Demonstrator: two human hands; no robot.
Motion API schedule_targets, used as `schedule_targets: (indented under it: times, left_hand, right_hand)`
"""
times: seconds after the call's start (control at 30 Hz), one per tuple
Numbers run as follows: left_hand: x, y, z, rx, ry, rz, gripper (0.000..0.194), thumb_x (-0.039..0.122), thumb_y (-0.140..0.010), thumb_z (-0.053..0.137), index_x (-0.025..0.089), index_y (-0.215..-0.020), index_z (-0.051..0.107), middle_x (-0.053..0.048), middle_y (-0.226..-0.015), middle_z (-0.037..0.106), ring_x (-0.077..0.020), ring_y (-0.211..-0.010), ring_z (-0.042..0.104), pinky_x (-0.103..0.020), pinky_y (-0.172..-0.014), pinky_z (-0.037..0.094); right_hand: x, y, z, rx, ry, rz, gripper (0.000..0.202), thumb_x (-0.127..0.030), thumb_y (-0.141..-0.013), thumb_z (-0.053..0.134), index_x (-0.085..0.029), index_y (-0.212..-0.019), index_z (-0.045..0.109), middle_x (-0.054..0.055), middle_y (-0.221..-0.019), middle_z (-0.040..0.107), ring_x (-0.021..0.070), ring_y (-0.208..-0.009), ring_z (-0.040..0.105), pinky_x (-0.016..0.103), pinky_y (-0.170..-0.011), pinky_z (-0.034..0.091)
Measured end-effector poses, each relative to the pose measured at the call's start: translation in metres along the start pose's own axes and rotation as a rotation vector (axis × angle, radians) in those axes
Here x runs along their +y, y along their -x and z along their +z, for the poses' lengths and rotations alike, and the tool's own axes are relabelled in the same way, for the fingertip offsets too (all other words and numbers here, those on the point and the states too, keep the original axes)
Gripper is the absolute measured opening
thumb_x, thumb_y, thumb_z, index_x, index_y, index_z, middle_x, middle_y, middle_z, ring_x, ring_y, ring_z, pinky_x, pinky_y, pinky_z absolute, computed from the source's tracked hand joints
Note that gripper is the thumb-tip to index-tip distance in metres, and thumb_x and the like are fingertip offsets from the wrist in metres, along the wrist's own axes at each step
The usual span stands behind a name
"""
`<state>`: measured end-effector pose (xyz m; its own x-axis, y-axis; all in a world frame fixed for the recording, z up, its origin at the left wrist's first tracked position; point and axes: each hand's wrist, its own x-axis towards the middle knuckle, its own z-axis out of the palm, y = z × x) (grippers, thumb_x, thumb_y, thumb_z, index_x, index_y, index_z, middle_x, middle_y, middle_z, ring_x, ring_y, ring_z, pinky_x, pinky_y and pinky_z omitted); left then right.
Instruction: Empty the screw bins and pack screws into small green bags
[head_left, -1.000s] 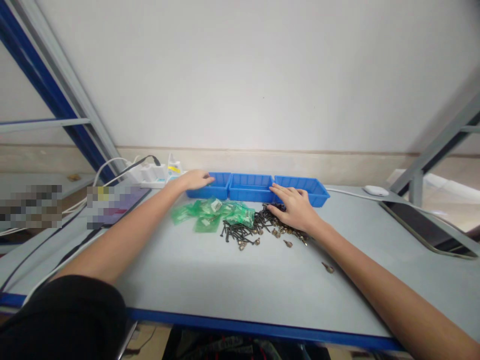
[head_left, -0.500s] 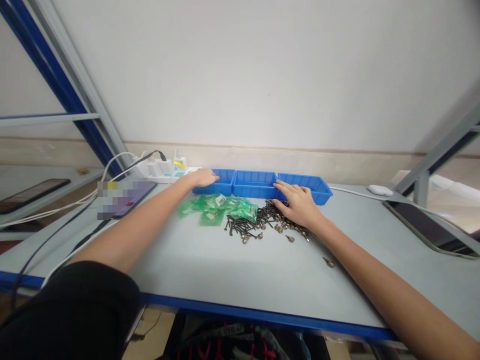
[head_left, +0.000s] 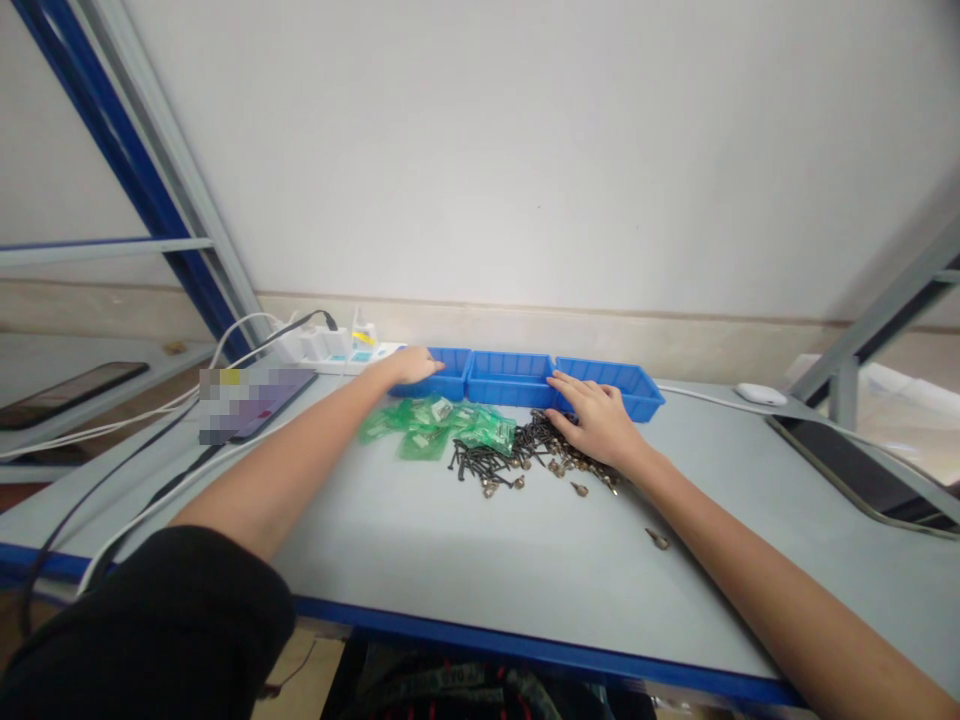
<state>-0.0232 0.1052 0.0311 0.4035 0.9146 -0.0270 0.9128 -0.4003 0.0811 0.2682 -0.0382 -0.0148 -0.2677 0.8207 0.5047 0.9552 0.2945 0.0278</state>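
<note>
Three blue bins stand in a row at the back of the table: a left bin, a middle bin and a right bin. My left hand is over the left bin's left end, its fingers bent; what it grips, if anything, is hidden. My right hand has its fingers spread, fingertips at the near edge between the middle and right bins, above the pile of dark screws. Green plastic packets lie left of the screws. Brass-coloured pieces lie along the pile's near side.
A power strip with plugs and cables is at the back left, near a partly blurred dark device. One loose metal piece lies beside my right forearm. A tablet and a white case are at the right.
The whole view has shifted slightly, so the table and bins appear a little lower. Both hands keep nearly the same places at the bins.
</note>
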Motion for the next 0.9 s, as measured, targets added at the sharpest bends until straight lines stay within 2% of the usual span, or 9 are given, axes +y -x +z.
schedule_targets:
  times: [0.13, 0.23, 0.43, 0.53, 0.67, 0.8, 0.9]
  left_hand:
    - [0.0034, 0.0034, -0.0023, -0.007, 0.015, -0.018, 0.049, 0.047, -0.082, 0.039, 0.011, -0.094, 0.07, -0.015, -0.095, 0.07, -0.0273, -0.086, 0.063, -0.03, -0.076, 0.044]
    - [0.0048, 0.0059, -0.0015, 0.013, 0.026, -0.015, 0.051, 0.049, -0.084, 0.036, 0.013, -0.097, 0.069, -0.013, -0.102, 0.068, -0.0268, -0.092, 0.062, -0.03, -0.082, 0.043]
    - [0.0021, 0.0052, 0.0034, 0.081, 0.047, -0.031, 0.065, 0.056, -0.087, 0.022, 0.01, -0.098, 0.068, -0.016, -0.107, 0.066, -0.0288, -0.099, 0.06, -0.032, -0.087, 0.04]
    - [0.0021, 0.0041, 0.0031, 0.096, 0.075, -0.009, 0.058, 0.054, -0.086, 0.028, 0.014, -0.101, 0.067, -0.012, -0.108, 0.066, -0.0264, -0.097, 0.06, -0.03, -0.085, 0.041]
    - [0.0027, 0.0021, 0.0021, 0.071, 0.117, -0.003, 0.043, 0.047, -0.079, 0.044, 0.016, -0.09, 0.07, -0.008, -0.093, 0.071, -0.0242, -0.082, 0.062, -0.028, -0.075, 0.043]
    - [0.0012, -0.0002, 0.0027, 0.085, 0.16, -0.016, 0.039, 0.044, -0.078, 0.046, 0.015, -0.072, 0.071, -0.006, -0.074, 0.07, -0.0221, -0.07, 0.061, -0.028, -0.068, 0.042]
    - [0.0001, -0.0001, 0.0027, 0.124, 0.19, -0.006, 0.038, 0.042, -0.077, 0.048, 0.015, -0.058, 0.066, -0.005, -0.058, 0.064, -0.0208, -0.062, 0.058, -0.028, -0.062, 0.04]
  right_hand:
    - [0.001, 0.0002, 0.0, -0.003, -0.009, -0.005, 0.047, -0.038, -0.087, 0.042, -0.019, -0.13, 0.046, 0.009, -0.136, 0.046, 0.0271, -0.115, 0.048, 0.046, -0.09, 0.034]
    - [0.001, 0.0003, -0.0008, -0.006, -0.008, -0.01, 0.047, -0.038, -0.087, 0.042, -0.02, -0.13, 0.045, 0.009, -0.136, 0.046, 0.0287, -0.114, 0.049, 0.047, -0.089, 0.034]
    - [-0.0005, 0.0002, -0.0029, -0.003, -0.016, -0.012, 0.047, -0.038, -0.087, 0.039, -0.019, -0.13, 0.046, 0.009, -0.136, 0.045, 0.0294, -0.112, 0.05, 0.048, -0.088, 0.034]
    - [-0.0007, 0.0004, -0.0031, -0.005, -0.017, -0.011, 0.047, -0.038, -0.087, 0.039, -0.019, -0.129, 0.046, 0.009, -0.137, 0.045, 0.0292, -0.113, 0.049, 0.048, -0.088, 0.034]
    - [-0.0006, 0.0005, -0.0033, -0.015, -0.012, -0.007, 0.048, -0.037, -0.087, 0.04, -0.018, -0.13, 0.045, 0.009, -0.136, 0.045, 0.0287, -0.114, 0.049, 0.048, -0.088, 0.034]
    - [-0.0001, 0.0004, -0.0038, -0.017, -0.012, -0.01, 0.047, -0.038, -0.087, 0.04, -0.018, -0.13, 0.045, 0.009, -0.136, 0.046, 0.0286, -0.114, 0.048, 0.047, -0.089, 0.033]
    - [-0.0002, 0.0004, -0.0041, -0.021, -0.01, -0.01, 0.047, -0.039, -0.087, 0.04, -0.018, -0.129, 0.046, 0.009, -0.136, 0.046, 0.0282, -0.114, 0.048, 0.047, -0.089, 0.033]
